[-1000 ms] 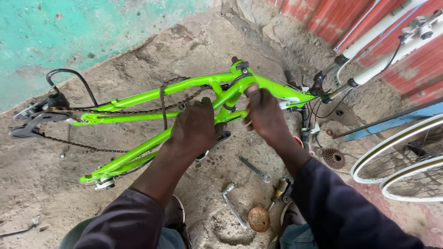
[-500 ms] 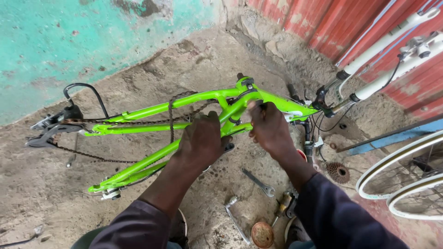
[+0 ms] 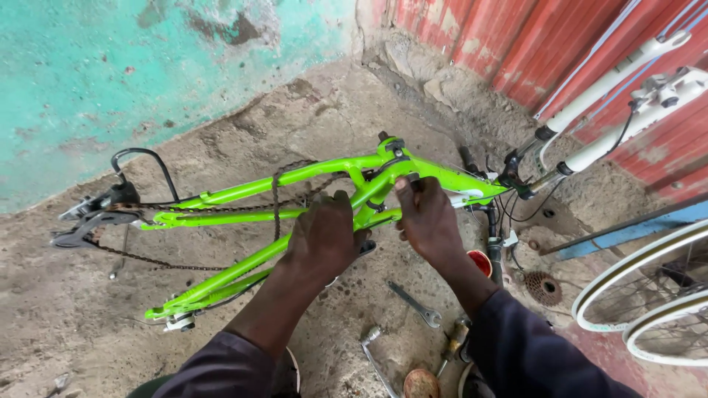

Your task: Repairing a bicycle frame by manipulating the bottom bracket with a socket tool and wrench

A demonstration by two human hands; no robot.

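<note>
Little is changed since the earlier frame: at centre frame, the bright green metal bicycle frame (image 3: 295, 177) is gripped underneath the left hand (image 3: 324, 236) and right hand (image 3: 428, 221), fingers curled.

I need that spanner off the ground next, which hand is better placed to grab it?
Probably the right hand: the spanner lies on the ground just below it, while the left hand rests on the green bike frame, steadying it.

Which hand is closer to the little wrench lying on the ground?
Right. The right hand is on the green bike frame just above the wrench. The left hand grips the frame farther off, to the wrench's upper left.
</note>
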